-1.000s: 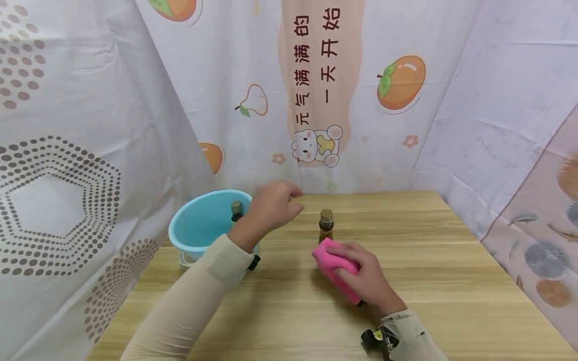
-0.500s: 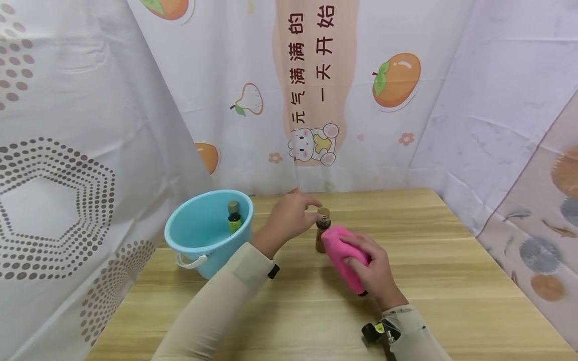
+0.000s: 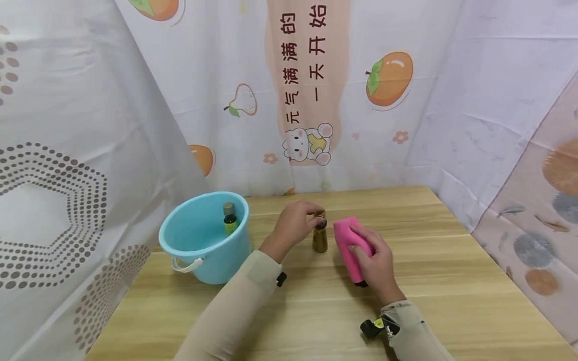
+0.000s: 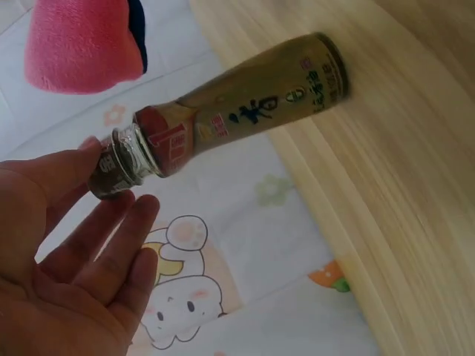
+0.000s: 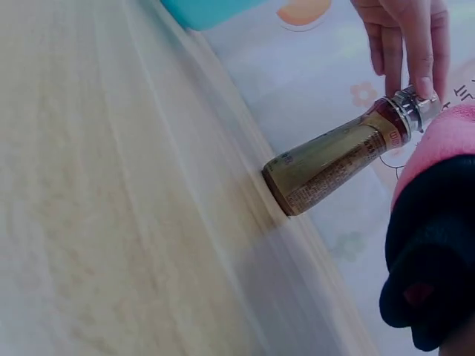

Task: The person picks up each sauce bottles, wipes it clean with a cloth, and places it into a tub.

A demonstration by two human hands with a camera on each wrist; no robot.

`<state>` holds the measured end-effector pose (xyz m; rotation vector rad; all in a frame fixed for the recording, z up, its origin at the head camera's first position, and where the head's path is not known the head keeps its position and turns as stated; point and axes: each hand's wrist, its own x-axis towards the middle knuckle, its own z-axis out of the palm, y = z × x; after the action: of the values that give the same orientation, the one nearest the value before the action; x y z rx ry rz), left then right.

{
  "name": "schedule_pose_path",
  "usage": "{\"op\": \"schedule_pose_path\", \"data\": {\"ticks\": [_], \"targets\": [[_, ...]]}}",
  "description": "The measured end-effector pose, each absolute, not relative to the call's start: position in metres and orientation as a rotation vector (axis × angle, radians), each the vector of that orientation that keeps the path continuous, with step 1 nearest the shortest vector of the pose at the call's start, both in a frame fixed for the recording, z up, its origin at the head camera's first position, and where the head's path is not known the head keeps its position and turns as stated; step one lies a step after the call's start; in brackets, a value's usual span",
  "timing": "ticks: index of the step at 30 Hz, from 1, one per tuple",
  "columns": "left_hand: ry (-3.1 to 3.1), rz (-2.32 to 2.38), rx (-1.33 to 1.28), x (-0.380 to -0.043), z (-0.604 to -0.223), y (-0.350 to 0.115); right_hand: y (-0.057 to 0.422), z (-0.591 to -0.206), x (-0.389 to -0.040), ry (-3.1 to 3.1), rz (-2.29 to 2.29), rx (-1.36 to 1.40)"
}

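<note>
One upright, tapered brown glass bottle (image 4: 260,96) stands on the wood-grain table (image 3: 433,281), its round cap (image 4: 110,175) pinched by my left grip (image 3: 293,225); my right grip (image 3: 378,263) clasps a fuzzy pink fabric bundle (image 3: 344,235).

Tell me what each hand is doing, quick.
Left hand: pinching the bottle by its cap.
Right hand: gripping the pink cloth.

Glossy glass bottle (image 4: 260,100); plush pink item (image 4: 82,44); smooth plastic bucket (image 3: 221,261).
</note>
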<state>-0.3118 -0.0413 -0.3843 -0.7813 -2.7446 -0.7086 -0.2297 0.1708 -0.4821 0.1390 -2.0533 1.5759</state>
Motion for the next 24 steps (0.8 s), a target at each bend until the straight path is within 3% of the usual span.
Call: {"op": "schedule_pose_path", "data": {"ticks": [9,24], "targets": [[-2.703,-0.781,-0.794,-0.301,-0.389,-0.047,0.169,-0.485,-0.228,-2.085,1.529,0.089],[-2.558,-1.029,-0.699,-0.255,-0.406,-0.072,0.145,-0.483,-0.220,-2.250,1.522,0.134]]}}
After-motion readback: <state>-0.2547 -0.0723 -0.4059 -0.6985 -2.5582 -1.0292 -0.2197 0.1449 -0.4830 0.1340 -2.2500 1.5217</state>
